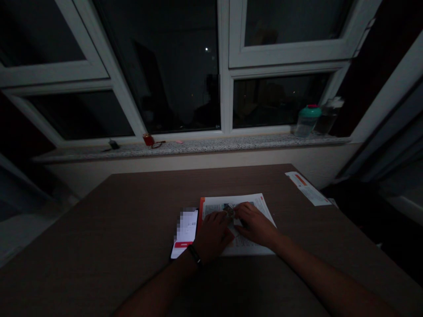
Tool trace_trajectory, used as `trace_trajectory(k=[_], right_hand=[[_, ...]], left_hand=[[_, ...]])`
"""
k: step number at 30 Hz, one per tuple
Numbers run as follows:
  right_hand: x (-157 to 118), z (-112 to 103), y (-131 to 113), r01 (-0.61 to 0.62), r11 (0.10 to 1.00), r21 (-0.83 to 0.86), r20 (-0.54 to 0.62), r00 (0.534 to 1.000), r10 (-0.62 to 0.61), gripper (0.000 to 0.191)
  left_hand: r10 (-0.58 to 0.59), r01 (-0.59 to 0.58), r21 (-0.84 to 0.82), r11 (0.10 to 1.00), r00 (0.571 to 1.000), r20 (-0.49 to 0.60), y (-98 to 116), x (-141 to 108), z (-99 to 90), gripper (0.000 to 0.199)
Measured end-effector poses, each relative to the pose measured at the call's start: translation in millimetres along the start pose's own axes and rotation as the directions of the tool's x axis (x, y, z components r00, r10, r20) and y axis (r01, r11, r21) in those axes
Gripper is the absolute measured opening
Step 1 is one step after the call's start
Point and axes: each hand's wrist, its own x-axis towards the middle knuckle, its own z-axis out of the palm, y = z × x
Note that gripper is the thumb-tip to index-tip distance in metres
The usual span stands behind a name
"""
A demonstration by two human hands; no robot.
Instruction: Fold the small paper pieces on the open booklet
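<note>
- Lying on the speckled windowsill (205,145), one small dark object (113,144) is seen at far left.
- Farther along, one red item (148,140) and one pair of glasses (158,144) are set close together.
- On the table (82,242), one lit phone (189,228) is placed just left of one printed booklet (247,248).
- The left hand (213,234), one dark wristband (194,256) worn, is laid over the booklet, fingers bent.
- At both hands' fingertips, over the booklet's upper half, one small item (228,211) is seen; whether it is gripped cannot be told.
- The right hand (254,222) is curled above the booklet, its fingers narrowed towards that item.
- One printed strip (309,190) is left near the table's right edge.
- Two bottles (307,122) are stood on the windowsill, one teal-lidded.
</note>
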Motion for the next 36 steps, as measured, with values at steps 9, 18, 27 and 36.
trace_trajectory(k=[9, 18, 27, 36], right_hand=[[0.2, 1.2, 1.3, 0.037, 0.998, -0.055, 0.04, 0.999, -0.035, 0.025], [0.4, -0.6, 0.7, 0.066, 0.995, -0.073, 0.073, 0.995, -0.061, 0.025], [-0.7, -0.6, 1.1, 0.091, 0.992, -0.088, 0.078, 0.993, -0.084, 0.026], [-0.7, -0.3, 0.3, 0.087, 0.992, -0.091, 0.099, 0.992, -0.078, 0.022]], left_hand=[[0.006, -0.006, -0.024, 1.0, 1.0, 0.003, -1.0, 0.6, -3.0, 0.032], [0.012, -0.012, -0.01, 1.0, 1.0, -0.022, -1.1, -0.2, -1.2, 0.033], [0.01, -0.01, -0.015, 1.0, 0.999, -0.031, -0.4, -0.6, -1.2, 0.03], [0.007, -0.007, -0.002, 1.0, 1.0, -0.006, -1.5, -0.4, 0.1, 0.033]])
